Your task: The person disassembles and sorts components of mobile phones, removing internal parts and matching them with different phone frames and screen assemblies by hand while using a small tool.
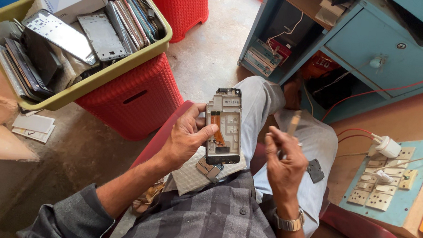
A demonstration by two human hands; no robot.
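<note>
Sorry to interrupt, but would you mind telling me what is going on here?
A seated person holds an opened phone frame with its orange ribbon cable exposed in the left hand over the lap. The right hand grips a thin tool beside it. A yellow-green plastic basket of phone parts sits on a red plastic stool.

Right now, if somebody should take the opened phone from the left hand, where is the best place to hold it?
Probably by the long side edges of the opened phone, near its free top end. The left hand clasps the lower half from the left, and the exposed orange ribbon runs through the middle, so avoid that face.
</note>
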